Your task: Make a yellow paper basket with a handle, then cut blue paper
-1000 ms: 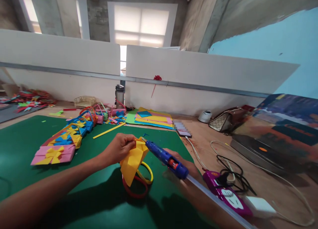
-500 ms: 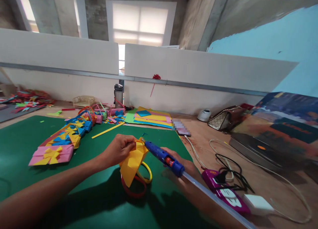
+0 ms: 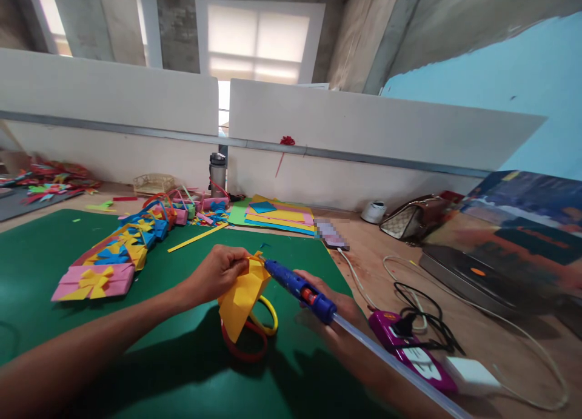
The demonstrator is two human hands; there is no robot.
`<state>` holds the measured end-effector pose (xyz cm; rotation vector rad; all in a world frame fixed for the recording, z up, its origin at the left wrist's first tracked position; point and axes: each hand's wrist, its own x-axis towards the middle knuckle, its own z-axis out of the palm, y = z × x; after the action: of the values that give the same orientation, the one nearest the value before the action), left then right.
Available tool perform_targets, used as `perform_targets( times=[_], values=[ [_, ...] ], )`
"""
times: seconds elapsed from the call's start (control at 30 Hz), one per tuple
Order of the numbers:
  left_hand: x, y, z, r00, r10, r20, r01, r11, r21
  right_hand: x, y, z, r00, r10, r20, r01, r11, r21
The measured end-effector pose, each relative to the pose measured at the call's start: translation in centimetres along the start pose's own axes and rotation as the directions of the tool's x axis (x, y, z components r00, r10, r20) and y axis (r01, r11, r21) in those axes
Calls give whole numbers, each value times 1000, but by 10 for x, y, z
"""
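Between the fingers of my left hand (image 3: 222,273) is a folded yellow paper piece (image 3: 240,301), pinched near its top edge and raised over the green mat (image 3: 182,370). My right hand (image 3: 334,304) is wrapped round a blue glue gun (image 3: 295,285). A long clear glue stick (image 3: 386,355) sticks out of the gun's back end. The gun's nozzle meets the top corner of the yellow paper; whether glue is coming out is too small to see. Beneath the paper lie scissors with red and yellow handles (image 3: 273,316), their blades hidden.
A row of paper bags with bows (image 3: 97,279) stands at the left. Coloured paper sheets (image 3: 282,216), a steel bottle (image 3: 217,173) and a phone (image 3: 331,234) are farther back. Cables, a purple power strip (image 3: 409,349) and a white adapter (image 3: 471,373) lie at the right.
Both hands, the yellow paper and the glue gun keep almost the same place. Only a very slight shift of the view shows.
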<state>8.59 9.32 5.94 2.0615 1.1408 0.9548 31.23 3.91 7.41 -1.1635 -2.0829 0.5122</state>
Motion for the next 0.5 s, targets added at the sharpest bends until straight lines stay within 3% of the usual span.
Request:
perform_targets(
  times=[0.5],
  values=[
    [0, -1, 3, 999, 34, -24, -33, 999, 21, -1, -4, -2, 1000, 29, -9, -29, 999, -41]
  ],
)
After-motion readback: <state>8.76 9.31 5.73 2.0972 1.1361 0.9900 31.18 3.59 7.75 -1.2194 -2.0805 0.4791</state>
